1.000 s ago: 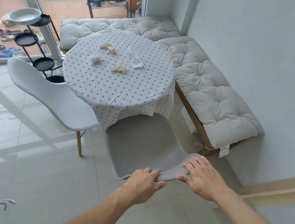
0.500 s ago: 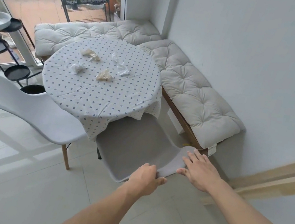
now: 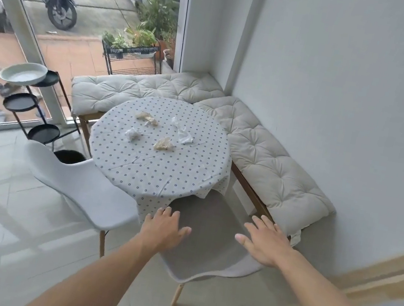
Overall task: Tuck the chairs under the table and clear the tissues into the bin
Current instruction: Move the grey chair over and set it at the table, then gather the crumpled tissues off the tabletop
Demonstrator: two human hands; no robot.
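I am holding both hands out flat above the grey chair (image 3: 210, 238), fingers spread and gripping nothing: my left hand (image 3: 164, 228) is hovering by the chair's left edge, my right hand (image 3: 264, 242) over its right side, near the cushioned bench (image 3: 274, 165). I cannot tell whether either palm is actually touching the seat. The front of this chair is sitting under the hanging edge of the dotted tablecloth (image 3: 159, 161), so I am judging it as more or less tucked in (its back end and one wooden leg are showing on my side).

The white chair (image 3: 81, 185) is standing to the left, angled, with most of its seat out beyond the table, so that looks like the next piece of tucking. It calls for turning left, taking hold of its back edge with both hands, and sliding it straight in without catching the cloth.

Four crumpled tissues are lying on the table top: one at the far left (image 3: 146, 117), one white one (image 3: 133, 134), one brownish one (image 3: 163, 144) and one at the right (image 3: 184, 133). None is cleared yet. A black bin (image 3: 69, 156) is showing just behind the white chair, beside the black tiered stand (image 3: 21, 102), close enough to carry the tissues over in one handful.
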